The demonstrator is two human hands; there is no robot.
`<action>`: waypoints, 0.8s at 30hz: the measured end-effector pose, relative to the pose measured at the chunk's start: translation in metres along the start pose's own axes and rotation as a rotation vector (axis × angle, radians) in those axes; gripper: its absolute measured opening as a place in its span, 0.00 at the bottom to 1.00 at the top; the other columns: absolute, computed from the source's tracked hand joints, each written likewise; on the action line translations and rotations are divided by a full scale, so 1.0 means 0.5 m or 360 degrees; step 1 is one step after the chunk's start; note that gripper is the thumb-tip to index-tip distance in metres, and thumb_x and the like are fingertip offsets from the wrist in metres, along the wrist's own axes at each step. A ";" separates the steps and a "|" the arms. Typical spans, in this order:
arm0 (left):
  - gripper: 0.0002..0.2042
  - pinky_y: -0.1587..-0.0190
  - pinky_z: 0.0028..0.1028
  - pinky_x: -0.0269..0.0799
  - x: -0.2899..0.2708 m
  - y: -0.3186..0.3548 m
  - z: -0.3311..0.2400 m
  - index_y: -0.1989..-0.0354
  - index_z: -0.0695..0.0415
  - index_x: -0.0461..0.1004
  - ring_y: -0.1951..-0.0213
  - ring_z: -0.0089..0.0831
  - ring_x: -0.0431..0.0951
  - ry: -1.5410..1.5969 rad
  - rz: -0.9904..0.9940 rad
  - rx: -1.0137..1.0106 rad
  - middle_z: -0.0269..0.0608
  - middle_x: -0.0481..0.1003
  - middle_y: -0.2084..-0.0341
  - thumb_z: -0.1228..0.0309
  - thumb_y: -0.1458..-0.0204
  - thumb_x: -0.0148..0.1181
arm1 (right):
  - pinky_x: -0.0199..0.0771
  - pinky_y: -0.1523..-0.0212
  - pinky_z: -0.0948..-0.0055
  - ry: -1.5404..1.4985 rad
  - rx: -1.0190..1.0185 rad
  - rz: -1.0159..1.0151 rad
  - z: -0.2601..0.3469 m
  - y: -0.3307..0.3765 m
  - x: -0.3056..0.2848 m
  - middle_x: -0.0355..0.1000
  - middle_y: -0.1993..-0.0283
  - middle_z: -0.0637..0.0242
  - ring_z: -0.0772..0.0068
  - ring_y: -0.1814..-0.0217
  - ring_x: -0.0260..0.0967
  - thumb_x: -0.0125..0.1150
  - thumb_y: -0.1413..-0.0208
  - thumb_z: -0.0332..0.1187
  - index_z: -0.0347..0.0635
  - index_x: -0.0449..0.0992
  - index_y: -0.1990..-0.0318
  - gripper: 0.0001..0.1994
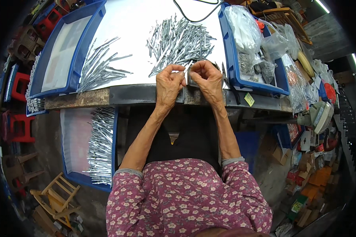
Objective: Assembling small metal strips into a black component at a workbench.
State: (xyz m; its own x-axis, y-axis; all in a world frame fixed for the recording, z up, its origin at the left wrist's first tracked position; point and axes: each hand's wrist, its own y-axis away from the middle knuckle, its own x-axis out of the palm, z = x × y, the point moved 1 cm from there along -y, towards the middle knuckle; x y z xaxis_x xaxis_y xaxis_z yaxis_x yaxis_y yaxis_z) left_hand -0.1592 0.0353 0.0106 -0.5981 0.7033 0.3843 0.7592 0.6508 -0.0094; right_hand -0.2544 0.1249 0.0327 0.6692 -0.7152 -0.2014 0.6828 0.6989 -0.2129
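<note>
Nearest the viewer, two forearms in rolled floral sleeves rise from the lower edge toward the front lip of the worktop (118, 94). Below and to the left of the left hand, under the worktop, a blue tray (73, 173) holds a dense stack of thin silver metal strips (101, 146) along its right wall. At the worktop edge the left hand (169, 82) and right hand (208, 81) meet, fingers pinched narrow on a small grey metal piece (191, 77) held between them; a single silver strip (189, 65) slants up from the same grip (which fingers bear on it cannot be told). Just right of the right hand, dark slim tools (226, 79) lie beside the wall of a blue bin. Directly beyond both hands lies a loose pile of silver strips (180, 41), close to the fingertips; a second, fanned pile (99, 65) lies well to the left of the left hand. Farther left stands a shallow blue tray (85, 43) lined with a pale sheet. To the right of the right hand the blue bin (230, 59) contains clear plastic bags (247, 29), some with small dark metal parts inside. Beyond the piles a black cable (194, 17) curves across the white surface.
</note>
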 end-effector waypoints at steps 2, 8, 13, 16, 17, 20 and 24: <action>0.06 0.87 0.12 0.50 0.002 0.002 -0.003 0.65 0.65 0.69 0.88 0.11 0.58 -0.0052 -0.0011 0.0021 0.32 0.68 0.86 0.77 0.51 0.51 | 0.65 0.70 0.88 -0.0026 0.0008 0.0020 -0.004 0.000 0.002 0.69 0.72 0.72 0.87 0.72 0.65 0.59 0.56 0.22 0.36 0.70 0.67 0.07; 0.06 0.85 0.11 0.51 0.002 0.002 0.001 0.66 0.64 0.69 0.86 0.11 0.60 -0.0184 -0.0037 0.0116 0.31 0.68 0.87 0.77 0.51 0.51 | 0.66 0.71 0.88 -0.0181 0.0001 0.0015 -0.010 0.003 0.005 0.69 0.72 0.71 0.86 0.72 0.66 0.59 0.56 0.22 0.35 0.69 0.67 0.08; 0.06 0.85 0.11 0.51 -0.001 0.004 0.005 0.65 0.64 0.69 0.86 0.11 0.60 -0.0128 -0.0020 0.0085 0.31 0.68 0.86 0.77 0.51 0.51 | 0.67 0.70 0.88 -0.0108 -0.0027 -0.0013 -0.018 0.002 0.005 0.69 0.72 0.71 0.85 0.72 0.66 0.60 0.56 0.22 0.35 0.70 0.67 0.08; 0.06 0.86 0.11 0.50 -0.002 0.003 0.003 0.65 0.65 0.69 0.87 0.11 0.59 -0.0016 0.0000 0.0030 0.31 0.68 0.86 0.77 0.51 0.51 | 0.67 0.70 0.87 0.0007 -0.0124 -0.0050 -0.007 0.005 0.006 0.70 0.72 0.70 0.85 0.72 0.67 0.61 0.56 0.22 0.35 0.70 0.68 0.07; 0.06 0.86 0.11 0.50 -0.004 0.003 0.003 0.65 0.65 0.69 0.87 0.12 0.59 0.0047 0.0005 -0.0016 0.32 0.68 0.86 0.77 0.51 0.51 | 0.68 0.70 0.87 0.0072 -0.0193 -0.0084 -0.003 0.005 0.008 0.70 0.72 0.70 0.85 0.72 0.67 0.61 0.56 0.22 0.35 0.70 0.68 0.07; 0.05 0.89 0.11 0.47 -0.008 0.000 -0.002 0.66 0.65 0.69 0.89 0.11 0.57 0.0230 0.0074 -0.0118 0.34 0.68 0.87 0.79 0.51 0.50 | 0.68 0.70 0.87 0.0011 -0.0217 -0.0053 -0.002 0.001 0.003 0.70 0.72 0.68 0.84 0.73 0.67 0.61 0.57 0.22 0.35 0.69 0.68 0.08; 0.06 0.90 0.12 0.43 -0.010 -0.001 -0.018 0.65 0.66 0.68 0.90 0.10 0.55 0.0410 0.0148 -0.0263 0.34 0.68 0.88 0.79 0.51 0.50 | 0.69 0.69 0.85 -0.0378 0.0031 0.0031 -0.016 -0.009 -0.010 0.71 0.72 0.66 0.82 0.72 0.68 0.61 0.57 0.22 0.35 0.67 0.65 0.11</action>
State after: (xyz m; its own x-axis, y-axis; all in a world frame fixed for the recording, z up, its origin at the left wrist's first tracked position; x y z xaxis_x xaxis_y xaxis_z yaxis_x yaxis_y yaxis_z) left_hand -0.1540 0.0289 0.0170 -0.4554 0.6483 0.6102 0.8517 0.5168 0.0866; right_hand -0.2633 0.1253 0.0271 0.7311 -0.6818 0.0260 0.6730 0.7143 -0.1921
